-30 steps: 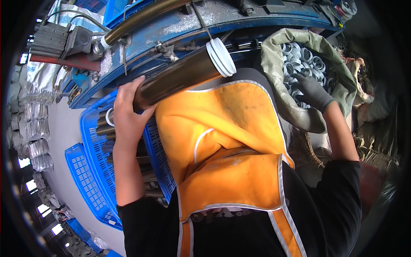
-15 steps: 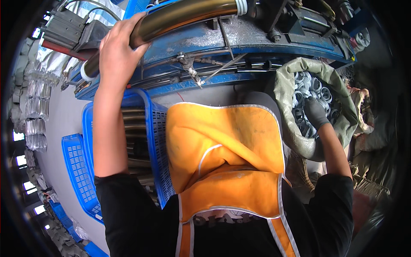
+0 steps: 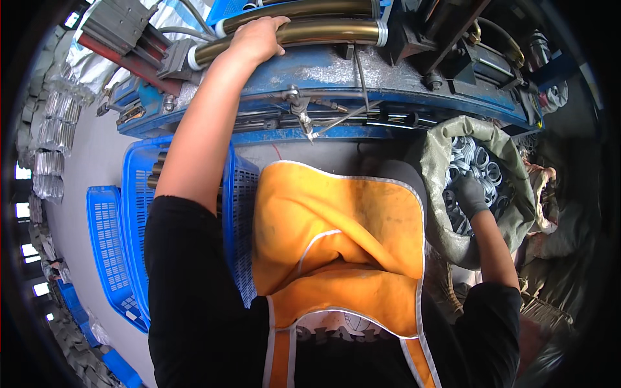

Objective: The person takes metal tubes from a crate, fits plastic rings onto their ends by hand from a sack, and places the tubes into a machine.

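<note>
Across the blue machine bench lies a shiny bronze-brown tube with a pale ring at each end. My bare left hand is closed over it from above, left of its middle. Right behind it lies a second bronze tube, also with pale ring ends. At the right, my right hand, in a dark grey glove, reaches into an open woven sack. Grey ring-shaped fittings fill the sack around that hand. Its fingers are hidden among them.
The blue machine bench runs across the front, with clamp blocks at its left end and black fixtures at its right. Left of my lap stand blue plastic baskets, one holding more tubes. Beyond the sack lie more sacks and bundled material.
My left hand has moved forward and right with the tube, which now lies beside the second tube. My right hand stays in the sack. The view has shifted slightly.
</note>
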A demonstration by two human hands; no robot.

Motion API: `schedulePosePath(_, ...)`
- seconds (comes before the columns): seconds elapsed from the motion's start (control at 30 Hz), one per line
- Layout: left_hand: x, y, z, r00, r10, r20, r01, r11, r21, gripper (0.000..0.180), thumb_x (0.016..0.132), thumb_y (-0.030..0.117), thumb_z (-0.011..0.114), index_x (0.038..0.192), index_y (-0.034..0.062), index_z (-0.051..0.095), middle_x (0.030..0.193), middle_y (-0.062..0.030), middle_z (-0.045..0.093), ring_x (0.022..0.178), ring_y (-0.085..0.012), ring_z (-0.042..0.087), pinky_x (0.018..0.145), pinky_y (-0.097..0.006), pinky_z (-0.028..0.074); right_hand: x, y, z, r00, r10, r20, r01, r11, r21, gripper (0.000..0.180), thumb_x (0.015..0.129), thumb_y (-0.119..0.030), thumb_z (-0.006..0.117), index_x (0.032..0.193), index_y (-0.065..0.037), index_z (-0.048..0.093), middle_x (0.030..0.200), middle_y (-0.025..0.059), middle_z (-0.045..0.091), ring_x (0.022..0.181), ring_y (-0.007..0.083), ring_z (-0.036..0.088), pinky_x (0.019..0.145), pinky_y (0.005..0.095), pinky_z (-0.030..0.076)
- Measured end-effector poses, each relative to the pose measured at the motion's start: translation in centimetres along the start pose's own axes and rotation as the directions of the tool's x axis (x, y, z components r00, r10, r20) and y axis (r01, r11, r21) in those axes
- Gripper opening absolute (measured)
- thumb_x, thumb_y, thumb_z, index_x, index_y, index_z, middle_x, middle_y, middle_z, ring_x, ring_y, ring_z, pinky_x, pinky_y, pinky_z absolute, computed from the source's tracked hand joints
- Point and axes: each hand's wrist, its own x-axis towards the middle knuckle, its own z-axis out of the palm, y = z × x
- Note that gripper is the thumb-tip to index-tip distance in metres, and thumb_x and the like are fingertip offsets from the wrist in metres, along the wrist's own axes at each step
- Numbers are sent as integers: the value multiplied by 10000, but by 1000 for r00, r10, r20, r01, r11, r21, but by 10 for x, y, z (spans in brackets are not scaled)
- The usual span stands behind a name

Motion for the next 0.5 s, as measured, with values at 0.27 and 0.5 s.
schedulePosePath(0.27,-39,-24,16,965,165,-202,-167,986,8,772,774,215,776,1442,47,428,1393,-203,523,1331,-359,444,1134,-462,316,3,22,15,997,-73,-2,73,997,12,202,859,-262,659,960,-87,663,1030,253,615,840,421,654,737,520,524)
schedulePosePath(0.5,-183,-129,24,923,-97,-372,115,993,26,180,869,172,659,1028,92,634,1018,-128,664,987,-357,628,844,-449,497,1,5,1,998,-62,-5,62,998,-4,141,853,-243,635,864,-135,725,965,127,649,945,362,630,804,471,520)
